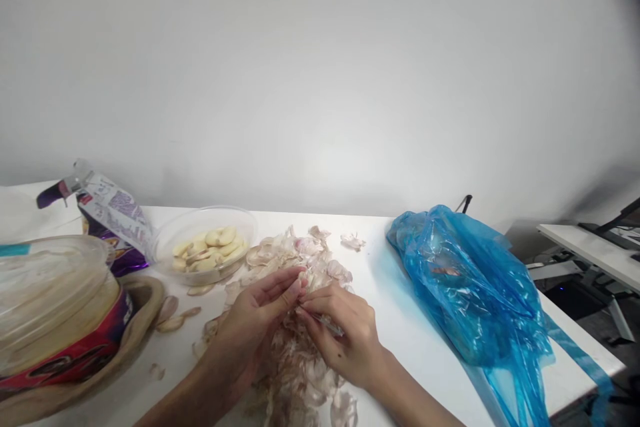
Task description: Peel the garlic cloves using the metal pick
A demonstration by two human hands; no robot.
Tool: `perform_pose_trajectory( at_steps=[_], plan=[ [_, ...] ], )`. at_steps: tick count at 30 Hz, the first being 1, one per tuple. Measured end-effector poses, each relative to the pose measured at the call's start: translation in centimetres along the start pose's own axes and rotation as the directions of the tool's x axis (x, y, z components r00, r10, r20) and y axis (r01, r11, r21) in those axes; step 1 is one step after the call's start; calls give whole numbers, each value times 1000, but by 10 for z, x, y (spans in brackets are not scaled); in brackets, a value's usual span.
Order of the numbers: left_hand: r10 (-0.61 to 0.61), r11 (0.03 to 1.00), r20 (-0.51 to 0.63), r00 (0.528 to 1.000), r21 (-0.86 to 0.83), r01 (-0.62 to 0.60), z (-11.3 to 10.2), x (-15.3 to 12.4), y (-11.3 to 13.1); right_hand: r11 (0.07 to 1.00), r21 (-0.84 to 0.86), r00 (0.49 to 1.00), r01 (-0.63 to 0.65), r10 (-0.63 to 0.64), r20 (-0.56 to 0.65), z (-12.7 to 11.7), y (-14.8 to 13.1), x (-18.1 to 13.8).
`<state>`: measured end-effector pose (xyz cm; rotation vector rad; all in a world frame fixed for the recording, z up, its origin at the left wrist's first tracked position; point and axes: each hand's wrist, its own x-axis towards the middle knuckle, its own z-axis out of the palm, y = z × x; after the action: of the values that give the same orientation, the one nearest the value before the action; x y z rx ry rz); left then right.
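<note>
My left hand and my right hand meet over a heap of papery garlic skins. Both hands are closed, thumbs and fingers pinching a small pale garlic clove between them. Most of the clove is hidden by the fingertips. A greyish-white bit shows under the right fingers, too unclear to name. Behind my left hand stands a clear plastic bowl with peeled garlic cloves. Several unpeeled cloves lie on the table left of the heap.
At the left, a round tub with a clear lid sits in a brown holder. A purple snack packet leans behind it. A filled blue plastic bag covers the right side of the white table. Another desk stands farther right.
</note>
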<state>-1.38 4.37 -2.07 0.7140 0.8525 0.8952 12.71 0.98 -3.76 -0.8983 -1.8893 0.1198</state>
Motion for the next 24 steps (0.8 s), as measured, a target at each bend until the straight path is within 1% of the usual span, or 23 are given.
perform_pose_trajectory(
  at_steps=[8,15,21,24],
  plan=[
    [6,1000,-10,1000,-18,-6,2,2,0,1000,-13,1000,12,-12,-1,1,1,-1],
    [1,1000,-29,1000,-8,-1,3,-3,1,1000,-7,1000,1,-1,13,1,0,-1],
    [12,1000,18,1000,-16,-11,0,1,-2,1000,-16,1000,11,-11,2,0,0,0],
    [10,1000,23,1000,-4,-10,1,2,-2,1000,-17,1000,11,-11,7,0,0,0]
  ],
)
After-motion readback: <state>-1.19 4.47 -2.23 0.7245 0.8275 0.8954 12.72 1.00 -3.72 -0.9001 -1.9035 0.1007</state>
